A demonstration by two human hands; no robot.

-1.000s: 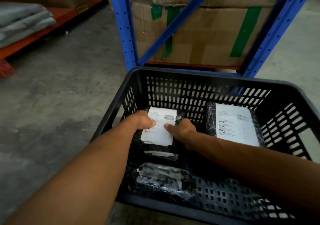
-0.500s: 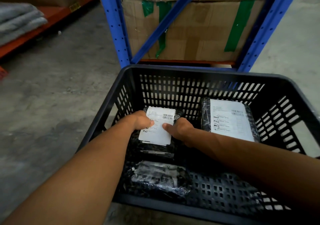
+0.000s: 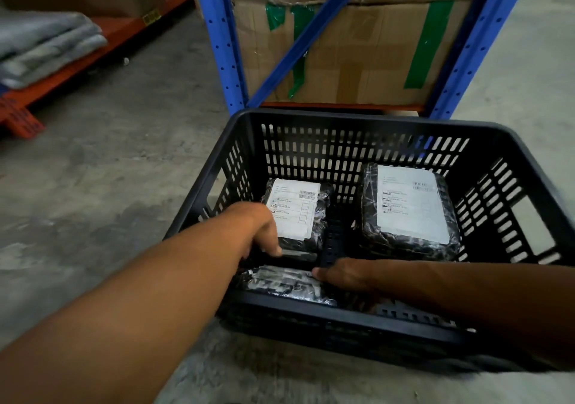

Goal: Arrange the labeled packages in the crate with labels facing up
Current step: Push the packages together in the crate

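On the concrete floor, the black crate [image 3: 529, 161] holds two packages label-up at the back. The unlabeled package [image 3: 283, 284] near the front looks soft and slippery; grip its edges. Left hand [image 3: 264, 229] and right hand [image 3: 342, 274] touch it, fingers curled, grasp unclear.

Head view, steeply down, close.
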